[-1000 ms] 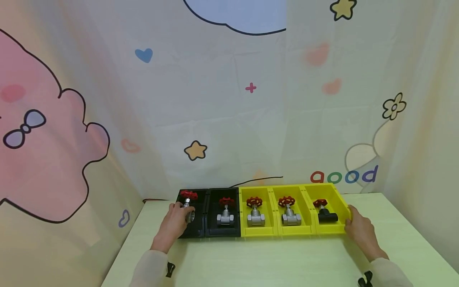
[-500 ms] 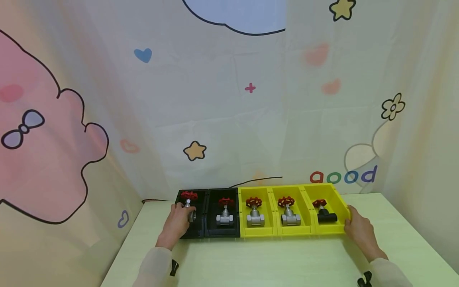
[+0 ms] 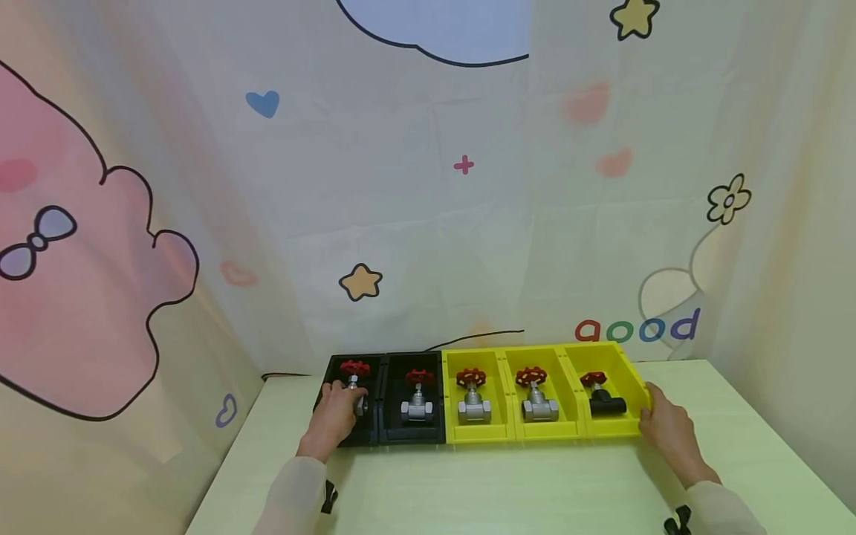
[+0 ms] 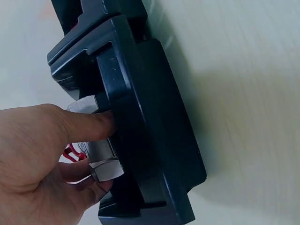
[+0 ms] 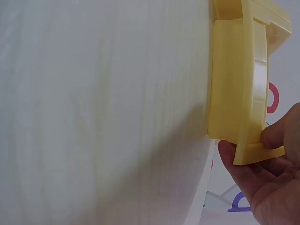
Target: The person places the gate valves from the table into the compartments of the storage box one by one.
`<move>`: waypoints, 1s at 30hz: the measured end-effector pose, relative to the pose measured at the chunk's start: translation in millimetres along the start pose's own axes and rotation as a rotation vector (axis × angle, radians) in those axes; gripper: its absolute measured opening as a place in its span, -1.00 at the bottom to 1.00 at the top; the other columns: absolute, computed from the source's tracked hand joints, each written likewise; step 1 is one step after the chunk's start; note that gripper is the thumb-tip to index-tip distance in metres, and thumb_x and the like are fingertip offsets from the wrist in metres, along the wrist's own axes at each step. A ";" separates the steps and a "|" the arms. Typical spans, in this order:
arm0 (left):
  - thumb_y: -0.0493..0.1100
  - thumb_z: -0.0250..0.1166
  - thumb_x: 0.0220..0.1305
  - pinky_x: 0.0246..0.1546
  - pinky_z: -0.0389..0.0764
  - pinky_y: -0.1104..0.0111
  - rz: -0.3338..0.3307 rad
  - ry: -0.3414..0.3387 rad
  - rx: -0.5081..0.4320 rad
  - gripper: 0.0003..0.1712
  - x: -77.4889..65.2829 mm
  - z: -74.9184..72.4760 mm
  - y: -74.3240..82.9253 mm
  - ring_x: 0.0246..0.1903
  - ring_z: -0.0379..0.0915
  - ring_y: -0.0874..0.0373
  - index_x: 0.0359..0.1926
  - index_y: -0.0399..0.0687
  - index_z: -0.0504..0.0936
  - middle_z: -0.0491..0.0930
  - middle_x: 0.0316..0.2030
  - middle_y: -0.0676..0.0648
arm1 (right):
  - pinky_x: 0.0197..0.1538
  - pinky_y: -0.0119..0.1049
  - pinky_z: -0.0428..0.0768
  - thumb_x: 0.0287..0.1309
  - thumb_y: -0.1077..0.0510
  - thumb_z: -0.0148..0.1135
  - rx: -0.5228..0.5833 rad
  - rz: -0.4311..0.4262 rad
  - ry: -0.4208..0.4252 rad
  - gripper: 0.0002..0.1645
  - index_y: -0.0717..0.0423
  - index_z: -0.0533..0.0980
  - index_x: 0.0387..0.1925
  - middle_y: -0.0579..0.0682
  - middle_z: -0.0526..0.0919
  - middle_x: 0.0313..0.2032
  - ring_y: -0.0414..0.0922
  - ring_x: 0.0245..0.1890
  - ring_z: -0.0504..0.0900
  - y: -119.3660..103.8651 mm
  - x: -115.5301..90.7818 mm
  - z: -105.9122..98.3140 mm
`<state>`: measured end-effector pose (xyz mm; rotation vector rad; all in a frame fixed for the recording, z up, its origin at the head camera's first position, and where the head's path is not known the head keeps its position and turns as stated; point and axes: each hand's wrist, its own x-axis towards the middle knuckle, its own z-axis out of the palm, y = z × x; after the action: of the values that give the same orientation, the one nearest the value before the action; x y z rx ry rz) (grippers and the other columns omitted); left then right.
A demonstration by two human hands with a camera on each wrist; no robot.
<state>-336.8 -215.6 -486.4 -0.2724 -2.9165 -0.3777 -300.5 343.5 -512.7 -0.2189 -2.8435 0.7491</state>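
Note:
My left hand (image 3: 334, 416) reaches into the leftmost black bin (image 4: 154, 126) and holds a silver gate valve (image 4: 107, 169) with a red handwheel (image 3: 355, 368). In the left wrist view the thumb lies across the valve body, with fingers behind it near the bin's front wall. Much of the valve is hidden by the hand. At the other end of the row, my right hand (image 3: 671, 431) pinches the right wall of the last yellow bin (image 5: 229, 79), thumb inside and fingers outside. That bin contains a black valve (image 3: 607, 403) with a red handwheel.
Between the hands, another black bin (image 3: 435, 435) and two yellow bins (image 3: 478, 432) each contain a silver valve with a red wheel. All bins stand side by side on a pale table (image 3: 495, 490). Behind them hangs a printed curtain (image 3: 428, 223); a thin cable (image 3: 478, 335) shows there.
My left hand has shifted slightly right with the valve inside the black bin. My right hand keeps its grip on the yellow bin. The head view has turned a little.

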 end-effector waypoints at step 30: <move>-0.49 0.25 0.17 -0.01 0.47 0.00 0.025 -0.092 0.025 -0.54 5.9 12.7 -3.5 -0.12 0.41 -0.17 0.07 -0.11 0.67 0.63 -0.11 -0.26 | -0.13 0.22 0.56 0.27 0.30 0.01 0.000 -0.005 0.003 -0.35 0.48 0.11 0.32 0.59 0.48 0.00 0.31 -0.26 0.58 0.0 -0.9 -1.1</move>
<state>-345.3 -214.6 -498.0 -0.3308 -3.0020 -0.3332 -299.3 343.8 -511.9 -0.2123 -2.8401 0.7466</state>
